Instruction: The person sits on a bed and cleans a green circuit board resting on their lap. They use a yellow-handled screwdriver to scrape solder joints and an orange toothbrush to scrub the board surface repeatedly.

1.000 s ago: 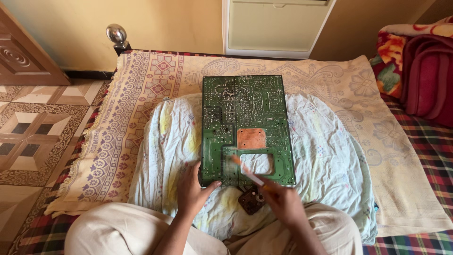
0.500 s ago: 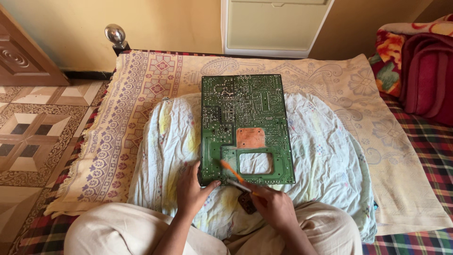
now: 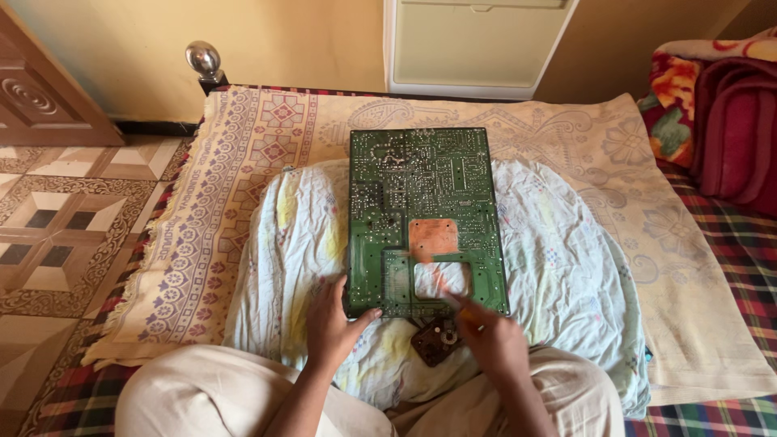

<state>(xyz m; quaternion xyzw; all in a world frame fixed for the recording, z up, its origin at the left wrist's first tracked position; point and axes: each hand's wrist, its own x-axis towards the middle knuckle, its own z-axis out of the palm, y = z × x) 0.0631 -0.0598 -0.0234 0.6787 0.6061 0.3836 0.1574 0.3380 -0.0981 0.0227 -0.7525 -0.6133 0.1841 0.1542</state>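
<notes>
Green circuit board (image 3: 425,218) is lying solder-side up on a pale cloth (image 3: 550,267) at frame centre, on the bed. Left hand (image 3: 330,324) is pressing the board's lower-left corner, fingers loosely spread. Right hand (image 3: 490,340) is pinching a thin orange-tipped tool (image 3: 433,271), blurred, over the board's cutout; a small dark part (image 3: 433,340) is sitting just below the board.
</notes>
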